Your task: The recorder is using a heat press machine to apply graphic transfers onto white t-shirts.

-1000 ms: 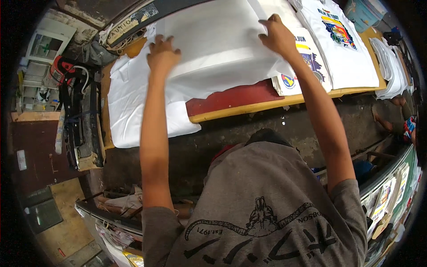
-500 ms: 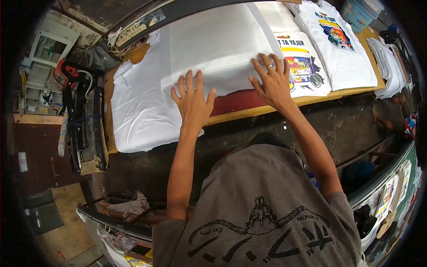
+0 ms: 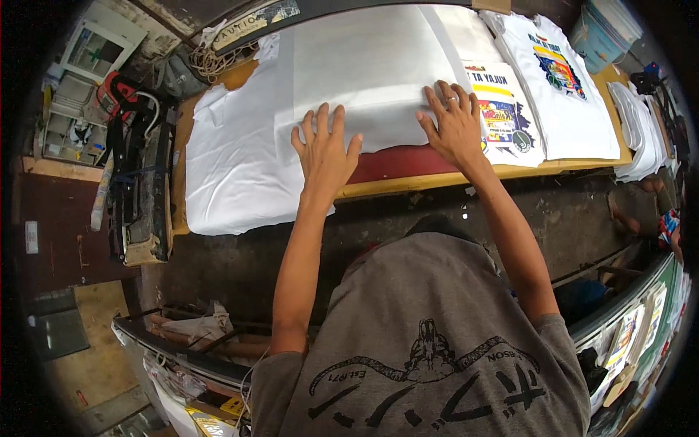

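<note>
A plain white T-shirt (image 3: 364, 73) lies spread over a red printing board (image 3: 393, 164) on a long wooden table (image 3: 437, 182). My left hand (image 3: 324, 149) presses flat on the shirt's near hem, fingers spread. Near the shirt's right edge rests my right hand (image 3: 453, 125), palm down, with a ring on one finger. Both hands hold nothing. Another white shirt (image 3: 226, 167) lies to the left, partly under the first.
Printed white shirts (image 3: 561, 95) with colourful designs lie to the right, and a stack of folded white cloth (image 3: 641, 124) at the far right. A black machine (image 3: 142, 182) stands left of the table. A blue bucket (image 3: 604, 29) sits at the back right.
Both hands have slid toward me over the white shirt, from its far part down to its near hem, staying flat with fingers spread.
</note>
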Motion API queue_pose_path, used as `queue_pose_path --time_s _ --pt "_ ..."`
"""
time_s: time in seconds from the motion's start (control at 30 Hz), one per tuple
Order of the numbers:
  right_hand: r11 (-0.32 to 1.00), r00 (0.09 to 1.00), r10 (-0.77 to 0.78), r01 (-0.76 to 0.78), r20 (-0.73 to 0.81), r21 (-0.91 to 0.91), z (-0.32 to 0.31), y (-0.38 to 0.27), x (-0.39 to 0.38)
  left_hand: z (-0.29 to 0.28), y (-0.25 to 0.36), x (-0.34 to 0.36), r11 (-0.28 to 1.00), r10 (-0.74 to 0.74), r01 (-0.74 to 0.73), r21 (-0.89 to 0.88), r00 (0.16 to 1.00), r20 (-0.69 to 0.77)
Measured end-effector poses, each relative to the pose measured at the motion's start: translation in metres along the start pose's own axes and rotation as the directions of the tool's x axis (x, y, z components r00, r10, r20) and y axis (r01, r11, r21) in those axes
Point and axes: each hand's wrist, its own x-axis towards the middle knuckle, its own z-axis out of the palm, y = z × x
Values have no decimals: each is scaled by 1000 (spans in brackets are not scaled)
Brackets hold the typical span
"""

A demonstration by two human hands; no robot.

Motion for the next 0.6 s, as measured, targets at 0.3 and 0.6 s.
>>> queue_pose_path --time_s 0.3,0.6 --pt "998 995 55 -54 -82 18 -2 12 -14 0 -11 1 998 55 -56 -39 998 -40" --pt "996 992 84 -82 -92 30 -1 22 -21 4 -24 -4 999 -24 26 26 997 -67"
